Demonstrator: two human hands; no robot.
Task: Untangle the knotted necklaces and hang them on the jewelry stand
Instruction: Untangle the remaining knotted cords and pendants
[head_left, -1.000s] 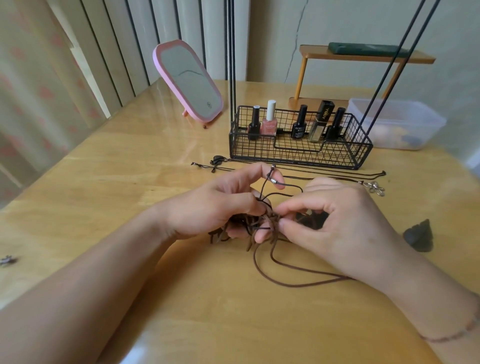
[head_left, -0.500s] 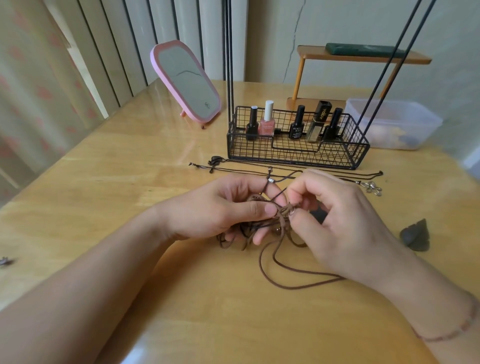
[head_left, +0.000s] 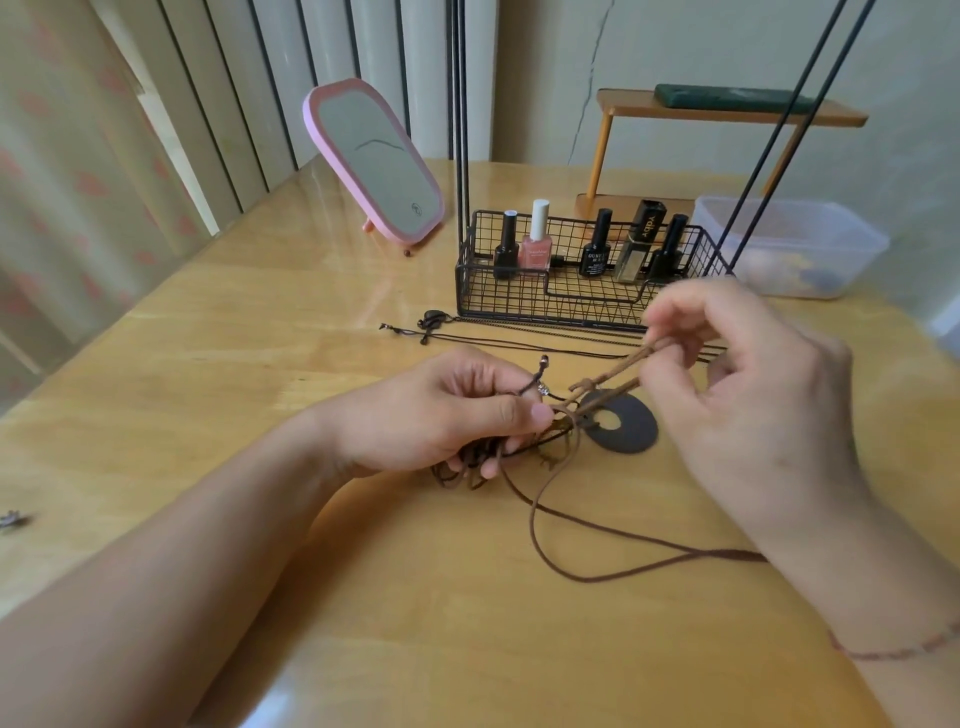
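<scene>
Presently, head view. Step in hand: untangling; nothing appears hung yet on the black wire jewelry stand (head_left: 582, 306) at the far side of the yellow wooden worktop (head_left: 260, 364).

Left hand (head_left: 441, 415): grip closed, pinching the bunched knot of dark brown cord necklaces (head_left: 488, 462) just above the worktop.

Right hand (head_left: 748, 395): grip closed, fingertips pinching a tan suede cord (head_left: 613, 376).

Axis: the taut cord runs from the knot up and right toward the stand; its slack loop trails toward the viewer. A flat dark ring pendant (head_left: 621, 428) lies beneath it.

Next move, judged: draw the cord free through the knot, slowly, to avoid tightening.
</scene>
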